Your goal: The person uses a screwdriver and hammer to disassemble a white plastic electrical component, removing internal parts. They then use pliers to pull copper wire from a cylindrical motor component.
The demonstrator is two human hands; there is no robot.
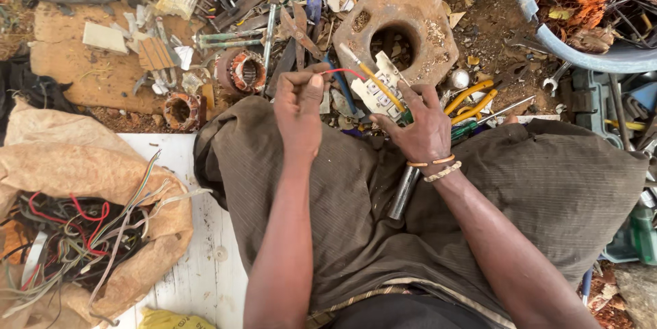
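Red wire (344, 71) is being pulled by the left hand (299, 102), pinched shut on its end, just below the rusty octagonal block (400, 28). Its other end is still attached to the white switch plate (378, 89), which is being gripped by the right hand (421, 123) along with a yellow-handled screwdriver (375, 77); removal is being judged unfinished.

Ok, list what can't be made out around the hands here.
- Head view: the left hand is closed, so how it grips the red wire is hidden.
- The right hand covers the lower part of the white switch plate.
- The metal tube runs under the right wrist; its upper end is hidden.
- The blue tub is cut by the top edge.
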